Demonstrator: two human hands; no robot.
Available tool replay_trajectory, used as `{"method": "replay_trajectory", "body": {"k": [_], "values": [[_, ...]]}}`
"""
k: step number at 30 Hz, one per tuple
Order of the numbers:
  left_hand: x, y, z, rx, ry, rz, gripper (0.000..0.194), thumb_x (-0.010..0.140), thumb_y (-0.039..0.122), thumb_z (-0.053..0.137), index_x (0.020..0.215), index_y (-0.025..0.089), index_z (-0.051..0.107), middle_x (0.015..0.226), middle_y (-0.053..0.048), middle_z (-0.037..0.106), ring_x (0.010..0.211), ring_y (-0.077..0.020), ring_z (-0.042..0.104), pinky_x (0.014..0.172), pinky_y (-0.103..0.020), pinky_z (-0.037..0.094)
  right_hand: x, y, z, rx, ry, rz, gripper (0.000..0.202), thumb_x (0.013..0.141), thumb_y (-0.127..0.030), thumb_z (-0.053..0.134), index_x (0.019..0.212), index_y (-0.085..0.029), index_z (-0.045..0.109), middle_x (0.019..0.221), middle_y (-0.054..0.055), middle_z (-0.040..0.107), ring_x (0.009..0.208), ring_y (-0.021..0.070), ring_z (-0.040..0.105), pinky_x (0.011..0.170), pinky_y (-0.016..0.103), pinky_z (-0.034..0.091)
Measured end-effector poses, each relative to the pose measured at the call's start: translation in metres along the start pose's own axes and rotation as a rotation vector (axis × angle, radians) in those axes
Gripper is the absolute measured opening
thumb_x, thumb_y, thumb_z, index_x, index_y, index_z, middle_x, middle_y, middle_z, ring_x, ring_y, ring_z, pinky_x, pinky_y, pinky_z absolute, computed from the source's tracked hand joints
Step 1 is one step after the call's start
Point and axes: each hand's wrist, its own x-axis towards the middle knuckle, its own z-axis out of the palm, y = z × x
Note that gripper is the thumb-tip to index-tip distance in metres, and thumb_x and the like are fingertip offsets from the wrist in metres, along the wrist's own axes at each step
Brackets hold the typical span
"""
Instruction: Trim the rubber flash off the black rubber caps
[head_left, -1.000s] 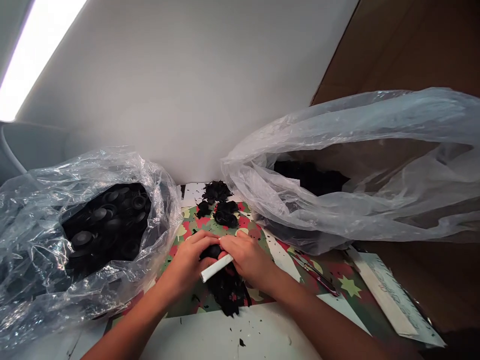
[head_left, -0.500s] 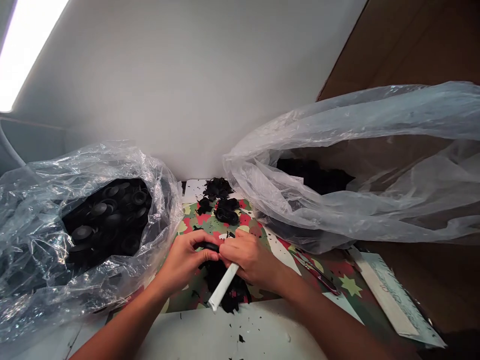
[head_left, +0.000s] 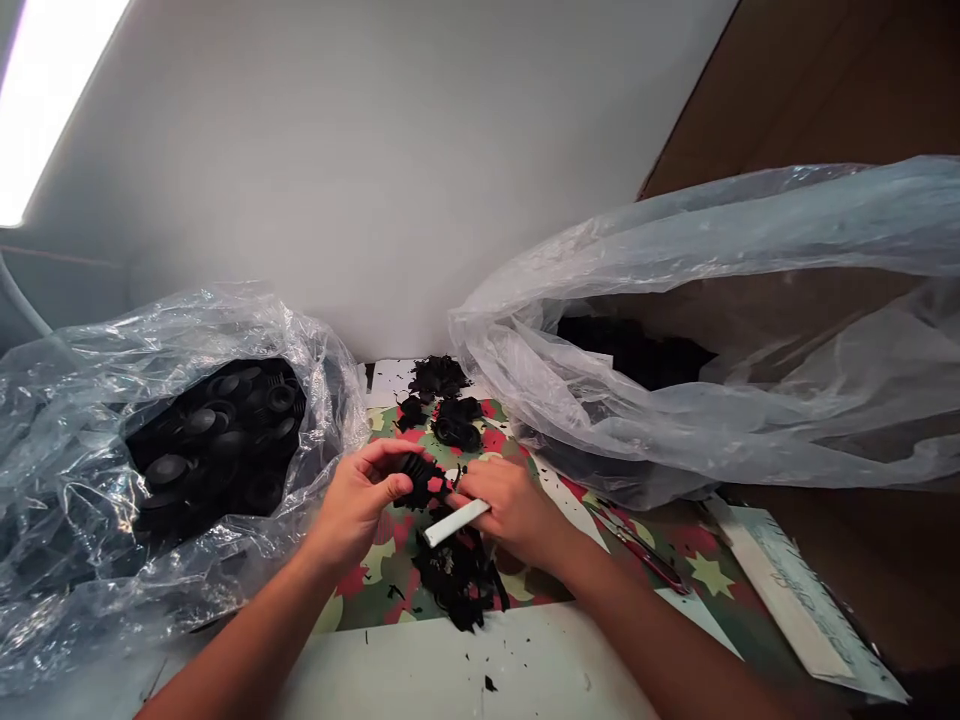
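Note:
My left hand [head_left: 358, 500] pinches a black ribbed rubber part [head_left: 420, 478] between thumb and fingers, its ridged side showing. Close to its right, my right hand [head_left: 510, 505] is closed around a white-handled tool [head_left: 457, 522]. The pale flat handle sticks out to the lower left from the fist; the tool's working end is hidden by the fingers. Right below both hands lies a heap of black rubber scraps [head_left: 461, 580] on a camouflage-patterned sheet [head_left: 379, 560].
To the left, a clear plastic bag [head_left: 330, 400] holds several round black parts [head_left: 217, 430]. A second clear bag [head_left: 750, 430] on the right has black pieces inside. Red-handled scissors [head_left: 652, 562] and pale strips [head_left: 787, 590] lie at right. More black scraps [head_left: 439, 378] sit near the wall.
My hands have drawn slightly apart. The black part has turned so its ribs show, and the white handle has swung up from a steeper slant.

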Motion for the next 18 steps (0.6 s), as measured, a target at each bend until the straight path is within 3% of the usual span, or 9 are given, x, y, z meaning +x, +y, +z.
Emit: {"method": "replay_trajectory", "body": {"k": [3, 8, 13, 18], "values": [[-0.002, -0.001, 0.002, 0.039, -0.006, 0.020, 0.044, 0.052, 0.044, 0.099, 0.083, 0.018, 0.082, 0.079, -0.005, 0.079, 0.071, -0.0165, 0.069, 0.064, -0.023, 0.054, 0.002, -0.004, -0.007, 0.208, 0.057, 0.187, 0.039, 0.101, -0.037, 0.054, 0.065, -0.021, 0.053, 0.073, 0.001, 0.055, 0.065, 0.0145, 0.052, 0.062, 0.027, 0.037], [-0.004, -0.002, 0.006, 0.167, -0.010, 0.035, 0.027, 0.059, 0.027, 0.093, 0.082, 0.018, 0.082, 0.073, -0.002, 0.075, 0.066, -0.0156, 0.064, 0.061, -0.025, 0.052, 0.004, -0.023, -0.003, 0.600, 0.174, 0.481, 0.024, 0.094, -0.046, 0.062, 0.088, -0.022, 0.061, 0.078, -0.001, 0.062, 0.063, 0.0133, 0.055, 0.056, 0.024, 0.040], [-0.005, -0.006, 0.009, 0.347, -0.041, 0.102, 0.029, 0.064, 0.022, 0.088, 0.092, 0.021, 0.081, 0.082, -0.002, 0.078, 0.077, -0.0199, 0.068, 0.072, -0.030, 0.056, 0.003, -0.033, 0.004, 0.753, 0.178, 0.531, 0.025, 0.086, -0.044, 0.069, 0.098, -0.023, 0.063, 0.095, 0.002, 0.067, 0.081, 0.0166, 0.062, 0.058, 0.023, 0.043], [-0.006, -0.007, 0.007, 0.509, -0.110, 0.165, 0.037, 0.068, 0.026, 0.088, 0.104, 0.023, 0.081, 0.099, -0.006, 0.082, 0.092, -0.0246, 0.072, 0.087, -0.036, 0.055, 0.002, -0.032, 0.006, 0.716, 0.201, 0.589, 0.019, 0.083, -0.041, 0.070, 0.084, -0.022, 0.067, 0.075, -0.001, 0.065, 0.066, 0.0149, 0.056, 0.060, 0.027, 0.042]]}}
